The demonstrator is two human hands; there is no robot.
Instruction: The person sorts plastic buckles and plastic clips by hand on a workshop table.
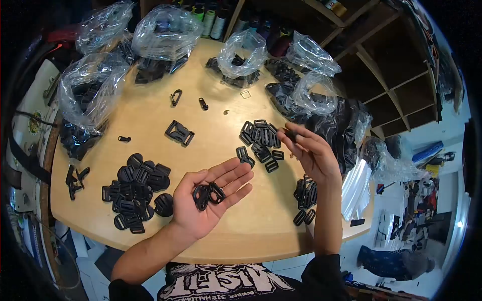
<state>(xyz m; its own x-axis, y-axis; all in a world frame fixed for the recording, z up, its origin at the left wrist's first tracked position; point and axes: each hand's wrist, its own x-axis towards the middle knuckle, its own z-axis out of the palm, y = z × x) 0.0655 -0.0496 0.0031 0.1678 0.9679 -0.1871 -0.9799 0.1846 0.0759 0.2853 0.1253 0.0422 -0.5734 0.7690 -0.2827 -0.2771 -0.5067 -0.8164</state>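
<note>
My left hand (213,200) is palm up over the front of the table, fingers stretched out. In its palm lie two black oval plastic buckles (209,194). My right hand (316,150) is raised to the right, its fingers pinching a small black plastic piece (290,134) whose exact shape is partly hidden. A pile of black slide buckles (262,134) lies just left of those fingers. Below the right forearm sits a second group of black slide buckles (305,193), partly covered by the arm. Left of my left hand is a larger heap of black buckles (135,188).
A side-release buckle (179,133), a snap hook (175,97) and small black clips (203,104) lie mid-table. Clear plastic bags of black parts (238,55) line the back. Wooden shelves (391,95) stand at right, thread spools (218,26) behind.
</note>
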